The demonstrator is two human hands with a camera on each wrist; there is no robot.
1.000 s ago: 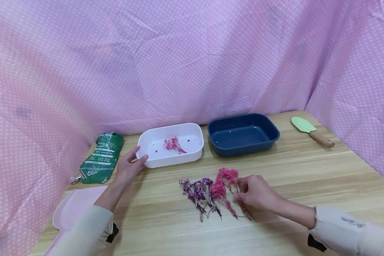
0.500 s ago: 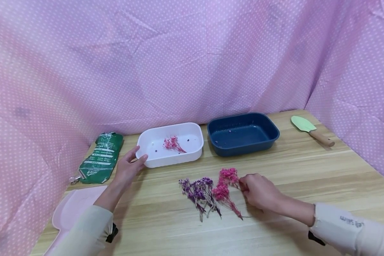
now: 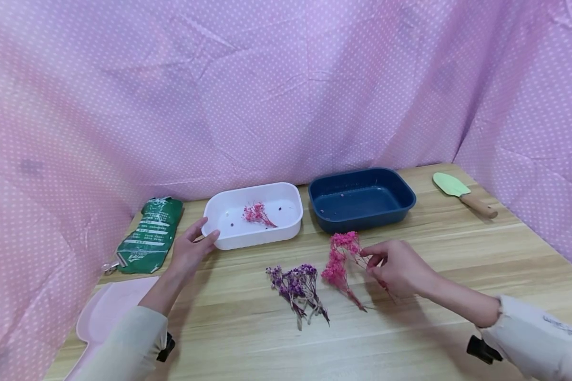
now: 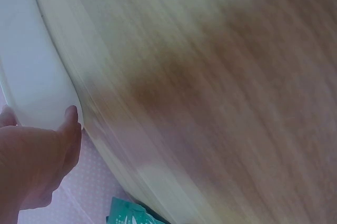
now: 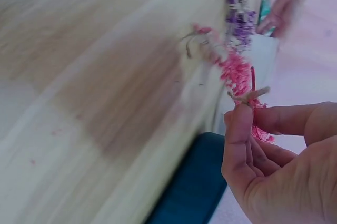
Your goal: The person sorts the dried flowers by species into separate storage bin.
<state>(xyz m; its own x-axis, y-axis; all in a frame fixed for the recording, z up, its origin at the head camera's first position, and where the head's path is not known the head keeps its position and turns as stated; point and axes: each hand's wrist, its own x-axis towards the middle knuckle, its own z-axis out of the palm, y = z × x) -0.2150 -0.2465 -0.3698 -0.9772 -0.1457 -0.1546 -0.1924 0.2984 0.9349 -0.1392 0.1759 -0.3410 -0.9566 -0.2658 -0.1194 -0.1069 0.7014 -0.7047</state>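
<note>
My left hand [image 3: 190,252] grips the left end of a white rectangular planter [image 3: 259,242], thumb in front and fingers behind the rim. A small pink dried flower sprig [image 3: 256,214] lies inside it. My right hand [image 3: 400,267] pinches the stem of a pink dried flower bunch [image 3: 345,242] between thumb and forefinger; in the right wrist view twine [image 5: 251,95] shows at the pinch. Another pink dried flower bunch [image 3: 335,271] overlaps it on the left. Left of these, a purple dried flower bunch [image 3: 297,283] lies on the wooden table.
A dark blue rectangular planter [image 3: 362,222] stands right of the white one, close behind my right hand. A green trowel [image 3: 464,194] with a wooden handle lies at the far right. At left are a green bag [image 3: 150,238] and a pale pink scoop-shaped piece [image 3: 114,304].
My right hand has moved right and away from me, carrying the held pink bunch with it. The other pink bunch has shifted slightly right. My left hand has stayed on the white planter.
</note>
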